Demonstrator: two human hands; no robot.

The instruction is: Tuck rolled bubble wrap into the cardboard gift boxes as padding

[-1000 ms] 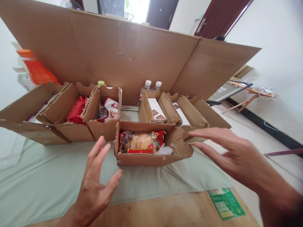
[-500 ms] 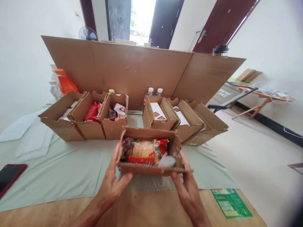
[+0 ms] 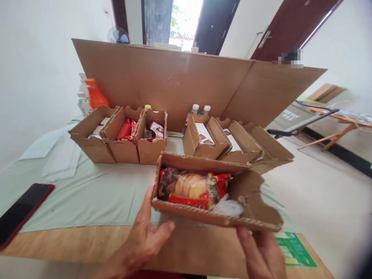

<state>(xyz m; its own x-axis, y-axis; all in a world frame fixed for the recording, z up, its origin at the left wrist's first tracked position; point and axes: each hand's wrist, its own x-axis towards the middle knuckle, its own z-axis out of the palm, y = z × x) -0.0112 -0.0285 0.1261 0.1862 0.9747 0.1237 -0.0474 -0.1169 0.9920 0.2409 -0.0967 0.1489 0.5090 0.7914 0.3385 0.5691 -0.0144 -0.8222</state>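
Between our two hands a cardboard tray (image 3: 247,211) of snack packets (image 3: 193,188) sits lifted above the counter (image 3: 87,193). Our left hand (image 3: 148,236) closes its grip on the tray's near left corner; our right hand (image 3: 263,254) clasps the near right edge from below, partly cut off. Packet labels stay unreadable.

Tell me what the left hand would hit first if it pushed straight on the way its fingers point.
The left hand already grips the left end of the cardboard tray of snack packets. Pushed straight on, it would probably meet the box standing in the row behind, though depth is unclear.
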